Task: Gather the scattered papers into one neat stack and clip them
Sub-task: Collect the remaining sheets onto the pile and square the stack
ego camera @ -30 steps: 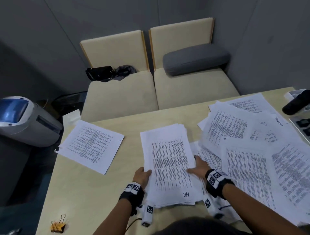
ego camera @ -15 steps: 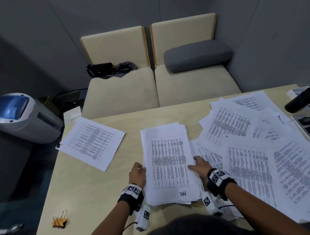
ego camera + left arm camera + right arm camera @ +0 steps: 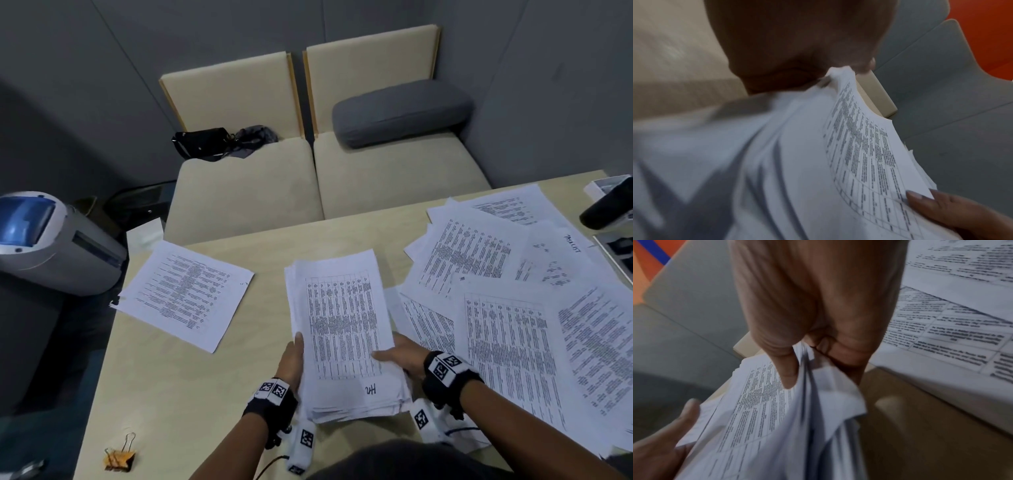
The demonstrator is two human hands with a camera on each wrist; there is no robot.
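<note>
Hands, left hand (image 3: 291, 359) and right hand (image 3: 402, 356), pinch the paper stack (image 3: 342, 325) between them by its side edges, loose sheets (image 3: 507, 329) lying beside the right.

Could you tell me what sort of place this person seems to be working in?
Probably an office meeting booth or small work nook: a pale wooden table strewn with printed papers, two beige cushioned seats against grey panelled walls, and a binder clip lying ready.

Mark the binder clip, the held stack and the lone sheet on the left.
binder clip (image 3: 119, 457): head view, on its orange body.
stack (image 3: 342, 325): head view, middle of the top page's printed table.
lone sheet (image 3: 185, 294): head view, centre of its text block.
</note>
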